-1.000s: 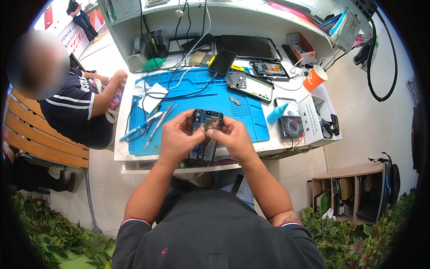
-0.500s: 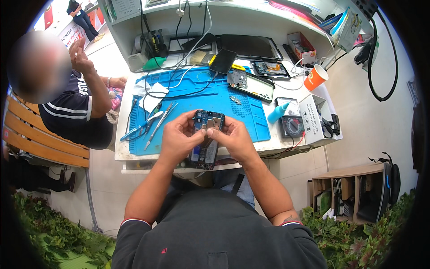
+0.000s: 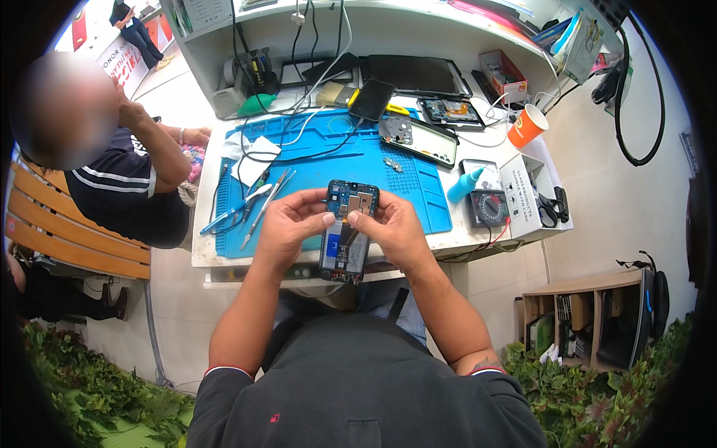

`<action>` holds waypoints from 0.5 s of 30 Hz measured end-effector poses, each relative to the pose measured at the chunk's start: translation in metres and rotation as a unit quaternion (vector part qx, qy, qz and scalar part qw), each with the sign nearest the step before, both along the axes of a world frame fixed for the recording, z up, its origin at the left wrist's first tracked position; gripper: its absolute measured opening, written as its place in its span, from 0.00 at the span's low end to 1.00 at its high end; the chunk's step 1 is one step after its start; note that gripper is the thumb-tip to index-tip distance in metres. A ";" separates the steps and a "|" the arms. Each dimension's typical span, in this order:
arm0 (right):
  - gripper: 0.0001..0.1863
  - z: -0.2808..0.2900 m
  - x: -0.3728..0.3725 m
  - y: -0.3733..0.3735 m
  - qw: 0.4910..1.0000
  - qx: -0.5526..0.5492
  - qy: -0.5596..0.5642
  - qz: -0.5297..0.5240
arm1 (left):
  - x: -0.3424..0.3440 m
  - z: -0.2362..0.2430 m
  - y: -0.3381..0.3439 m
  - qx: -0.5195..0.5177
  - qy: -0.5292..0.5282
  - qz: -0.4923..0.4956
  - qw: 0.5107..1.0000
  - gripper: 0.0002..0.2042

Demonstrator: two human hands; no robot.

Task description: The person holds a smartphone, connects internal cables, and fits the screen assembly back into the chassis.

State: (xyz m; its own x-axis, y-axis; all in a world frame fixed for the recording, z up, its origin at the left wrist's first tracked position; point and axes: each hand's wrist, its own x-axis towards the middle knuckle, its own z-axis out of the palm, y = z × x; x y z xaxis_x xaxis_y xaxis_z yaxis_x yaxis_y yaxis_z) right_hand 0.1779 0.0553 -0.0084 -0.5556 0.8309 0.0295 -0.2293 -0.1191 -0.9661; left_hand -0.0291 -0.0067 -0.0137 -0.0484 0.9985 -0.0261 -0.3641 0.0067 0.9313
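Note:
An opened smartphone [image 3: 345, 254] with exposed board and battery is held upright over the near edge of the blue repair mat [image 3: 418, 205]. My left hand [image 3: 295, 224] grips its left side, thumb at the edge. My right hand [image 3: 392, 231] holds the right side, its thumb on the middle of the board near a flex cable. Left of my hands lie tweezers [image 3: 261, 213] and a light-blue pen-like tool [image 3: 228, 213]. Farther back are a dark phone [image 3: 371, 99], an opened phone housing [image 3: 437, 145] and small metal parts [image 3: 392, 163].
Right: blue bottle [image 3: 463, 187], multimeter [image 3: 488, 209], white box [image 3: 523, 194], orange cup [image 3: 527, 127]. Behind: cables, brush [image 3: 332, 95], tablets [image 3: 407, 75]. A person [image 3: 123, 179] sits at the left beside the bench; a wooden cubby [image 3: 579, 321] stands lower right.
My left thumb has moved left off the middle of the phone, exposing more battery. The phone sits slightly higher and rightward. The seated person's hand has risen toward the head.

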 end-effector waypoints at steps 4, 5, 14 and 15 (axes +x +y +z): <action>0.13 -0.001 0.001 -0.001 0.999 0.031 -0.021 -0.010 | 0.004 0.000 0.002 0.013 0.018 0.005 1.000 0.23; 0.13 -0.002 0.002 -0.001 0.999 0.041 -0.031 -0.013 | 0.005 0.000 0.002 0.013 0.020 0.005 1.000 0.23; 0.11 0.014 0.001 -0.010 0.996 0.070 -0.057 -0.025 | 0.003 -0.001 0.002 0.012 0.024 0.000 1.000 0.21; 0.11 0.014 0.001 -0.011 0.995 0.073 -0.059 -0.027 | 0.003 -0.001 0.002 0.011 0.020 -0.002 1.000 0.21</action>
